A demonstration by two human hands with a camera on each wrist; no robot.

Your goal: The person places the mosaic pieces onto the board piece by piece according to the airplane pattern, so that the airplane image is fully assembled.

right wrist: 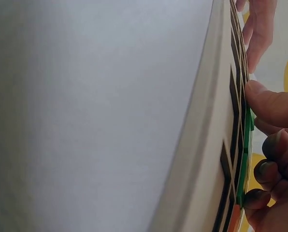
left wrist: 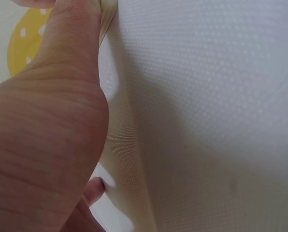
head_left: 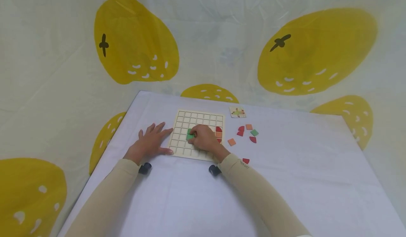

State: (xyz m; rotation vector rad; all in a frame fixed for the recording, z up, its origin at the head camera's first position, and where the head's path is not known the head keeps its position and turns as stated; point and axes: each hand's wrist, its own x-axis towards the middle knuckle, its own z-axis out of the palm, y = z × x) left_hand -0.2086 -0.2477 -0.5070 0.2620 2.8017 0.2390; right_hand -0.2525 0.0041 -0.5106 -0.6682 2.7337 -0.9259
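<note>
Your right hand (head_left: 206, 138): curled, thumb and forefinger pinching a flat green square tile (head_left: 189, 137) | tile just left of your palm, over the cream gridded board (head_left: 199, 116); no long axis | your left hand (head_left: 150, 142): spread wide at the board's left edge, farther off

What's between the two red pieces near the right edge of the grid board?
An orange square lies between the upper red piece and the lower red piece; the head view shows it.
</note>
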